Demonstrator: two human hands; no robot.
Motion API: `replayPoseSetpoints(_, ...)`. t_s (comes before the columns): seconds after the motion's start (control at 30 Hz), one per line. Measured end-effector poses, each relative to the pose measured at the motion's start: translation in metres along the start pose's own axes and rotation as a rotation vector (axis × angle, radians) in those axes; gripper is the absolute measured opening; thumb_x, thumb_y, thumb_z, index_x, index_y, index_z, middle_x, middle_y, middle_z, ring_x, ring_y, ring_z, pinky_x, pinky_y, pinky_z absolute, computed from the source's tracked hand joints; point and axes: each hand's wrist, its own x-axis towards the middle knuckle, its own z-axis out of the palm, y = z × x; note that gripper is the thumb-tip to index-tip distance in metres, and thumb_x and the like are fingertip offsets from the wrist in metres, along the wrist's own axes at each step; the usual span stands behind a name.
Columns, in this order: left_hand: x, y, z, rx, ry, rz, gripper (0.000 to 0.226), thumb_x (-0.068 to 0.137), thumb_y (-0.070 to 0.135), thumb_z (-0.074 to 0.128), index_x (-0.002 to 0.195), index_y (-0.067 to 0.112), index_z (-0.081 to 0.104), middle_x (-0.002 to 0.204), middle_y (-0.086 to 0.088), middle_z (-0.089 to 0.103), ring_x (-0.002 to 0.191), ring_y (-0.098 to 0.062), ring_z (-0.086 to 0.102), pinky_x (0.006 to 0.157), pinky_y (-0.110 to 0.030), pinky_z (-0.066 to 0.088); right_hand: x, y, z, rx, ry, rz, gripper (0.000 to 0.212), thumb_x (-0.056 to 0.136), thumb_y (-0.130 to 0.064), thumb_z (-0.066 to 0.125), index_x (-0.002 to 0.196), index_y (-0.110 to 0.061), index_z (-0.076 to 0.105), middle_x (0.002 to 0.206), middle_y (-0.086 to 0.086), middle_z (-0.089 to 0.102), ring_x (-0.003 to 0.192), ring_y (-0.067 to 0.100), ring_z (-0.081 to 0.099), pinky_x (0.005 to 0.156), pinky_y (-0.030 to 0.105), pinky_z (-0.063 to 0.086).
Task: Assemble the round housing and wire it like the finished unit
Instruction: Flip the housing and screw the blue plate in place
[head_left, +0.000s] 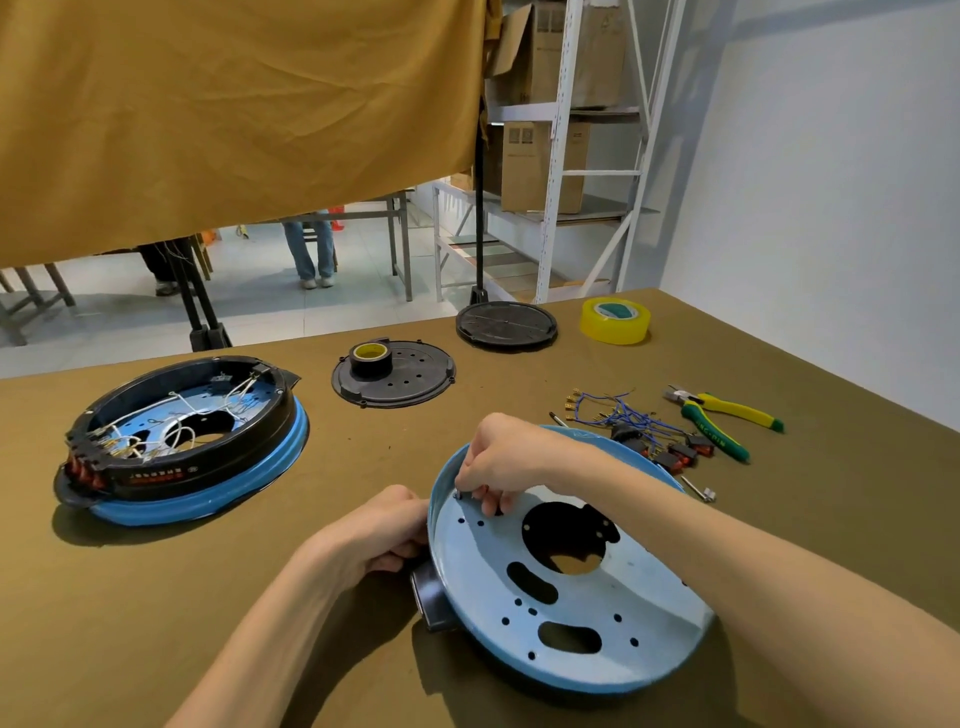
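Gripping the blue housing (566, 613) rim, left hand (387, 530); right hand (498, 462) pinches a screw (458, 493) inside.

A mustard curtain (234, 114) hangs far beyond the fingers (cardboard boxes (545, 161) sit on shelving (566, 104) rightward).

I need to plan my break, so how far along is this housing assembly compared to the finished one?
Early stage. Done: nothing clearly fitted; the blue pan is bare, without ring or wires. In hand: the left hand steadies its rim while the right hand pinches a small part at a hole. Left: the wiring, since the blue wires lie loose; the finished unit shows a black ring and white wiring.
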Motion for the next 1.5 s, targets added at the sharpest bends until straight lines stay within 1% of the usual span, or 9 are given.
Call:
replayPoseSetpoints(0.23,-0.002,0.000,0.001,-0.007,0.010,-0.007,0.023,0.101,0.030,0.052,0.084,0.015,0.055,0.054,0.005,0.039,0.045,-0.010,0.027,0.046,-0.021,0.019,0.000,0.001,-0.003,-0.039,-0.003,0.006,0.021,0.099,-0.008,0.061,0.107,0.010,0.068,0.084,0.015,0.067,0.060,0.020,0.063,0.059,0.026,0.057)
replayPoseSetpoints(0.4,-0.003,0.000,0.001,-0.017,0.010,-0.013,0.024,0.102,0.029,0.052,0.080,0.018,0.053,0.054,0.006,0.041,0.044,-0.009,0.029,0.045,-0.021,0.020,-0.003,0.010,0.006,-0.041,0.057,-0.064,0.019,0.100,-0.013,0.059,0.089,-0.002,0.070,0.079,0.014,0.071,0.068,0.023,0.068,0.064,0.029,0.058)
replayPoseSetpoints(0.57,-0.006,0.000,0.001,0.000,-0.003,-0.014,0.026,0.100,0.029,0.054,0.076,0.018,0.056,0.052,0.006,0.045,0.044,-0.008,0.032,0.046,-0.020,0.022,-0.005,0.010,0.008,-0.001,0.046,-0.089,0.018,0.099,-0.014,0.062,0.084,-0.007,0.070,0.067,0.006,0.068,0.053,0.011,0.065,0.048,0.021,0.050)
replayPoseSetpoints(0.8,-0.006,0.003,0.002,-0.110,-0.011,-0.027,0.066,0.091,0.068,0.054,0.042,0.024,0.053,0.051,0.009,0.036,0.042,-0.008,0.025,0.042,-0.019,0.019,-0.007,0.027,0.008,0.017,0.140,-0.122,0.018,0.096,-0.016,0.065,0.086,-0.006,0.076,0.051,-0.003,0.065,0.043,0.005,0.060,0.043,0.018,0.045)
replayPoseSetpoints(0.9,-0.004,0.002,0.002,-0.114,-0.031,-0.030,0.070,0.095,0.068,0.049,0.040,0.025,0.055,0.051,0.009,0.038,0.042,-0.007,0.026,0.043,-0.020,0.021,-0.006,0.029,0.018,0.031,0.204,-0.178,0.019,0.096,-0.017,0.064,0.082,-0.011,0.076,0.046,-0.007,0.062,0.042,0.004,0.059,0.040,0.014,0.041)
replayPoseSetpoints(1.1,-0.004,0.001,0.002,-0.146,-0.028,-0.022,0.070,0.096,0.071,0.042,0.042,0.028,0.057,0.052,0.008,0.039,0.044,-0.007,0.030,0.044,-0.020,0.024,-0.003,0.024,0.013,0.022,0.156,-0.187,0.018,0.097,-0.018,0.064,0.088,-0.008,0.077,0.065,0.002,0.069,0.051,0.008,0.062,0.048,0.023,0.046)
replayPoseSetpoints(1.23,-0.005,0.002,0.002,-0.135,-0.019,-0.028,0.065,0.100,0.059,0.046,0.046,0.024,0.059,0.053,0.007,0.041,0.046,-0.009,0.029,0.046,-0.021,0.023,-0.008,0.027,0.014,-0.035,0.130,-0.269,0.013,0.093,-0.024,0.072,0.087,-0.014,0.077,0.076,0.004,0.076,0.057,0.007,0.066,0.059,0.024,0.054)
replayPoseSetpoints(1.33,-0.006,0.004,0.001,-0.068,-0.030,-0.039,0.065,0.103,0.042,0.047,0.040,0.023,0.050,0.050,0.008,0.036,0.043,-0.009,0.025,0.044,-0.020,0.020,-0.007,0.029,0.019,-0.162,0.276,-0.344,0.011,0.090,-0.021,0.073,0.081,-0.018,0.078,0.079,0.000,0.075,0.071,0.009,0.067,0.064,0.026,0.054)
replayPoseSetpoints(1.5,-0.009,0.004,0.000,0.000,-0.025,-0.012,0.030,0.102,0.029,0.051,0.074,0.020,0.050,0.054,0.006,0.041,0.044,-0.009,0.029,0.045,-0.019,0.022,-0.006,0.032,0.017,-0.129,0.305,-0.397,0.006,0.087,-0.019,0.078,0.084,-0.015,0.080,0.078,-0.006,0.074,0.069,0.004,0.064,0.060,0.014,0.047)
